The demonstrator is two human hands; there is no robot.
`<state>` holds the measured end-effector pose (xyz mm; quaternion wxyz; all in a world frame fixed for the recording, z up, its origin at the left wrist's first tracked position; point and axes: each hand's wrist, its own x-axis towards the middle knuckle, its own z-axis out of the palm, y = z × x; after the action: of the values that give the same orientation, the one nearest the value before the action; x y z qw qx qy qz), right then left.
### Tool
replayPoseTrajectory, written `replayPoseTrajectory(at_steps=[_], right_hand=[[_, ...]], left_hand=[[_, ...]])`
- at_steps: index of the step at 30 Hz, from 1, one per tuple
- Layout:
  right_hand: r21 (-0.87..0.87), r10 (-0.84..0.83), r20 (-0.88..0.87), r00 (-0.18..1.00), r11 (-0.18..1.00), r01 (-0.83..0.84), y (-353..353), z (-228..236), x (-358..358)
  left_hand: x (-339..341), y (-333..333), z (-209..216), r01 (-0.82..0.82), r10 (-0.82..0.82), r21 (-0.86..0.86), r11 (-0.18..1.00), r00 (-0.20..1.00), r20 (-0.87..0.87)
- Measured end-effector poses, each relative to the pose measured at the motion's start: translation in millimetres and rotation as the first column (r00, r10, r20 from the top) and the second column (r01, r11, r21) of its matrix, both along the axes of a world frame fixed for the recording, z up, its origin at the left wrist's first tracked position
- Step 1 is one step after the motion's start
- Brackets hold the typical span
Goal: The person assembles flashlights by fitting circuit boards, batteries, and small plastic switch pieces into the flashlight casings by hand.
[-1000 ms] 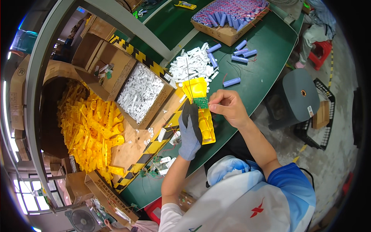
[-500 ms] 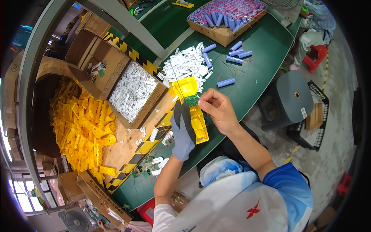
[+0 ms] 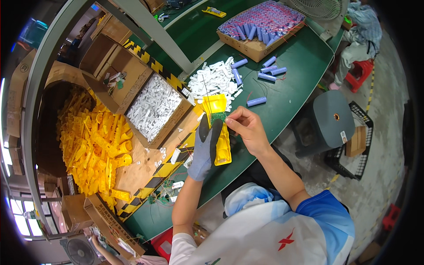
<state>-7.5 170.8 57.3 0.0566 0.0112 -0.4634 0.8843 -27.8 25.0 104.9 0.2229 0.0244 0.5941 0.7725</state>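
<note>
1. While the heaped yellow shells (image 3: 95, 150) lie untouched at far left, white parts (image 3: 152, 110) fill a box (image 3: 173, 123).
2. Your gloved left hand (image 3: 205, 148) grips the open shell (image 3: 224, 145) over the table (image 3: 304, 66).
3. Your board (image 3: 217, 117) lies at its middle, uncovered; whether fixed, I cannot tell.
4. Your right hand (image 3: 247, 132) presses thumb and forefinger together at the board's edge; what they pinch is unclear.
5. Loose cells (image 3: 257, 102) lie apart, unfitted.
</note>
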Motion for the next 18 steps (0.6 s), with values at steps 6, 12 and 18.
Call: replayPoseTrajectory(at_steps=[6,12,18], right_hand=[[0.046,0.01,0.007,1.0,0.999,-0.01,-4,2,2],[0.138,-0.066,-0.005,0.998,0.988,0.066,-10,3,2],[0.08,-0.066,0.017,0.998,0.995,0.064,-17,7,2]], left_hand=[[0,4,-1,-0.065,0.06,-0.111,0.992,0.997,-0.05],[0,1,-12,-0.095,0.085,-0.099,0.991,0.991,-0.102],[6,-1,-41,-0.244,0.24,0.006,0.97,0.951,-0.194]])
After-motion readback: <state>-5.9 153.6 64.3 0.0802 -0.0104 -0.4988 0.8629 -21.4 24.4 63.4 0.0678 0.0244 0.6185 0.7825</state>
